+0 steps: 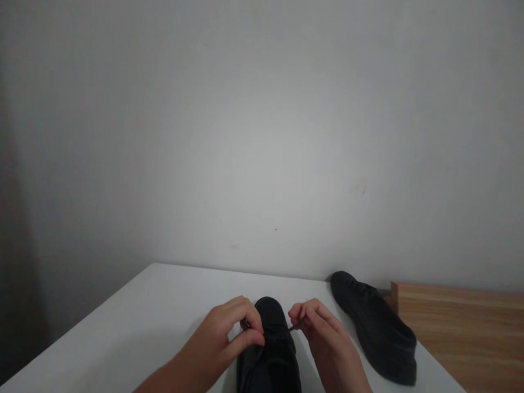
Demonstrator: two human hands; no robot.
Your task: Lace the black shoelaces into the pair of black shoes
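A black lace-up shoe stands on the white table in front of me, toe pointing away. My left hand pinches a lace at the shoe's left side, fingers closed. My right hand pinches the other lace end at the shoe's right side, fingers closed too. Both hands sit just above the shoe's laced front. A second black shoe lies on the table to the right, apart from my hands.
A wooden surface adjoins the table on the right, behind the second shoe. A plain pale wall rises right behind the table. The table's left edge runs diagonally toward the lower left.
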